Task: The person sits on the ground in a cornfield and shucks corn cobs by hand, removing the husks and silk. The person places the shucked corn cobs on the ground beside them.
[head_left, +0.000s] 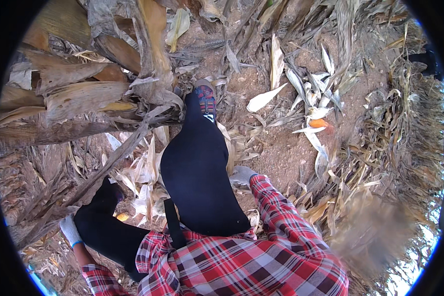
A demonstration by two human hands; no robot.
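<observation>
Flanking two black-clad legs (197, 167): two gloved hands (70, 231) (241, 176).

Dry leaves (86, 96) crowd the far left; loose husks (144, 197) lie between the person's legs (195, 163); the left hand (70, 230) is near left, beside the left knee; the right hand (241, 175) is right of the right thigh; a husk cluster (311, 93) lies far right on the soil (281, 155), a corn ear (319, 123) at its near end.
</observation>
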